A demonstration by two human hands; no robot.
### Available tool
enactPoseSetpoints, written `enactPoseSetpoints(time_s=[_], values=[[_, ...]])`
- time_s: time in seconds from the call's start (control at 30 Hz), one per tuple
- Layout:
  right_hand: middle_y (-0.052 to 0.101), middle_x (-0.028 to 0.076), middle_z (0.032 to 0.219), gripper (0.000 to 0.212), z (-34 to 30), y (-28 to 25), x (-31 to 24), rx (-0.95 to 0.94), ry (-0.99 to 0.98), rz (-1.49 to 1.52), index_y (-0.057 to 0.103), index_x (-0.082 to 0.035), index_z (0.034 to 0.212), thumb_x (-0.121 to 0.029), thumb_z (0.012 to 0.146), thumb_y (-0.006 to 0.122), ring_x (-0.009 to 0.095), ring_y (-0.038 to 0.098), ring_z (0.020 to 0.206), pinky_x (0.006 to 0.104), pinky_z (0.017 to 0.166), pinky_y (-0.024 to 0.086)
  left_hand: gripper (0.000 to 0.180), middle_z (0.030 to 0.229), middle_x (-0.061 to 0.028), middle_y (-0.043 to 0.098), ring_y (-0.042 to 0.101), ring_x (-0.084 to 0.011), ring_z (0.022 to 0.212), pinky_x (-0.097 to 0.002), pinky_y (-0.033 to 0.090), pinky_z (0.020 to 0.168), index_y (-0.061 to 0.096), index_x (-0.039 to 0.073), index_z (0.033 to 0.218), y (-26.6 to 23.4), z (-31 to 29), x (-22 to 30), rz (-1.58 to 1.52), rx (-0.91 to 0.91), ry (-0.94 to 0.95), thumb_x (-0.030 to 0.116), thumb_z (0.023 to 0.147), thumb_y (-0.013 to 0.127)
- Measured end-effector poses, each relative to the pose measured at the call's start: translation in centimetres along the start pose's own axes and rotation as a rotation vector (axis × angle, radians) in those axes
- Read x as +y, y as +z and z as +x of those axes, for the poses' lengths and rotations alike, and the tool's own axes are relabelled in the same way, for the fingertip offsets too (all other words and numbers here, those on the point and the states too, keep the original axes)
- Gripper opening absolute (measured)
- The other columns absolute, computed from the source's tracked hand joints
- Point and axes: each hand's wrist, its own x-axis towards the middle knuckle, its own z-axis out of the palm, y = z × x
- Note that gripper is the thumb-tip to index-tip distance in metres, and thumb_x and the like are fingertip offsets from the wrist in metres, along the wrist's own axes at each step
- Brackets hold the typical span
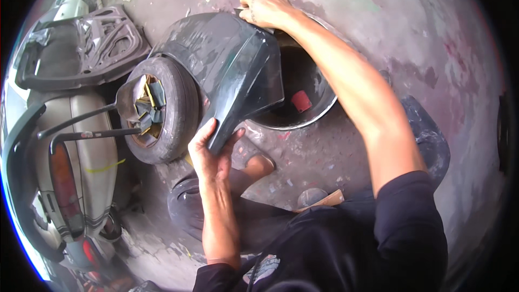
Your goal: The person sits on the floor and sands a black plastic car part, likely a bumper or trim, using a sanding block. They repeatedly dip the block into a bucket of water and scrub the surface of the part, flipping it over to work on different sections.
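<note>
A dark grey painted car body panel (230, 57), wet and glossy in places, lies tilted before me, between a tyre and a round basin. My left hand (210, 151) is closed around its narrow near end, thumb on one side and fingers on the other. At the panel's far edge, my right hand (264, 8) has its fingers curled down. A thin dark edge shows beside those fingers, but what they hold is hidden. Partly under the panel and my right forearm stands the dark basin (294, 127) with a pale rim. Inside it is a small red piece (301, 101).
The tyre (186, 113) at the left holds several scraps of yellow and dark sheet (154, 97). Beyond it lie a grey car door frame (102, 48) and beige car parts with a tail lamp (67, 184). My sandalled foot (257, 165) rests on the stained floor (411, 38).
</note>
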Motion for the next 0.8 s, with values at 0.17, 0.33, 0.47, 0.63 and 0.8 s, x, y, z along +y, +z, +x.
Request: enactPoseSetpoints(time_s=[0.17,0.33,0.47,0.63,0.8], values=[[0.078,0.02,0.109,0.037,-6.0,-2.7,-0.8,0.122,-0.102,0.02,0.078,-0.007,0.11,-0.039,0.093,0.07,0.042,0.074,0.105,0.0534,0.09,0.057,0.025,0.109,-0.02,0.076,0.077,-0.0341,0.1,-0.0555,0.068,0.081,0.07,-0.007,0.115,0.0,-0.4,0.2,-0.005,0.017,0.008,0.01,0.096,0.068],[0.079,0.021,0.108,0.04,-0.2,-0.4,-1.3,0.044,0.08,-0.093,0.078,-0.008,0.113,-0.041,0.093,0.071,0.041,0.074,0.105,0.0522,0.089,0.057,0.027,0.107,-0.0204,0.076,0.077,-0.0343,0.098,-0.0544,0.068,0.081,0.069,-0.006,0.115,0.8,-0.1,0.1,0.019,-0.007,0.005,0.013,0.095,0.071],[0.079,0.022,0.11,0.041,-2.4,-1.1,-0.7,-0.011,0.103,0.084,0.078,-0.009,0.114,-0.042,0.093,0.07,0.041,0.074,0.106,0.0517,0.09,0.057,0.028,0.113,-0.0206,0.076,0.076,-0.0357,0.105,-0.0571,0.066,0.091,0.07,-0.009,0.117,-0.2,-0.1,-0.1,-0.024,-0.023,0.002,0.011,0.098,0.068],[0.08,0.018,0.111,0.039,-7.3,-3.0,-1.7,0.085,-0.006,0.033,0.078,-0.011,0.119,-0.04,0.093,0.074,0.041,0.075,0.106,0.0546,0.095,0.058,0.024,0.106,-0.0201,0.076,0.077,-0.0333,0.099,-0.0565,0.068,0.085,0.069,-0.006,0.111,0.7,-0.8,-0.3,-0.014,0.0,0.031,0.012,0.095,0.071],[0.078,0.02,0.111,0.036,-2.5,-0.3,-1.3,0.139,0.068,-0.031,0.078,-0.012,0.119,-0.038,0.095,0.071,0.041,0.074,0.106,0.0531,0.091,0.058,0.03,0.115,-0.0243,0.075,0.076,-0.0371,0.106,-0.0569,0.066,0.091,0.068,-0.012,0.12,0.0,-0.1,-0.3,-0.04,-0.07,0.015,0.01,0.099,0.066]])
